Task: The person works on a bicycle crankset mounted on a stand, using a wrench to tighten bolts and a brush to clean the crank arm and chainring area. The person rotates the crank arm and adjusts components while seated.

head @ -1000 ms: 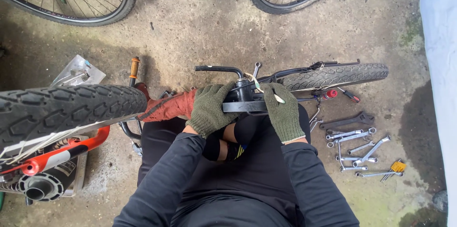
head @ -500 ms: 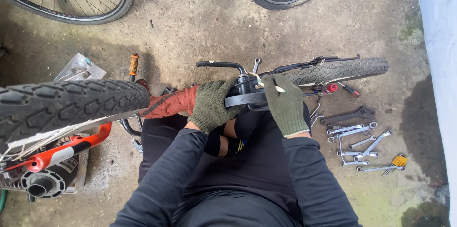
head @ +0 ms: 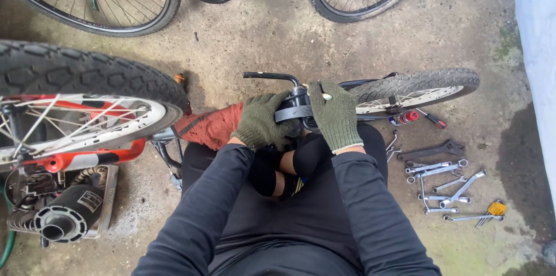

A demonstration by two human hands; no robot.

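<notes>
Both hands, left (head: 262, 121) & right (head: 336, 115), grip black bike stem (head: 295, 108) w/ gloves

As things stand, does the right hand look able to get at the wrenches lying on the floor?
Probably yes: the wrenches lie bare on the concrete beside the right arm, nothing over them. But the right hand now grips the black part and must let go.

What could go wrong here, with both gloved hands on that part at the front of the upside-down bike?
The left hand and right hand grip a black part close to the small wheel; if that wheel turned, fingers might get pinched in the spokes. The big front tyre hangs near the left arm and could swing into it. Wrenches lie loose on the floor by the right knee, easy to kneel on.
</notes>
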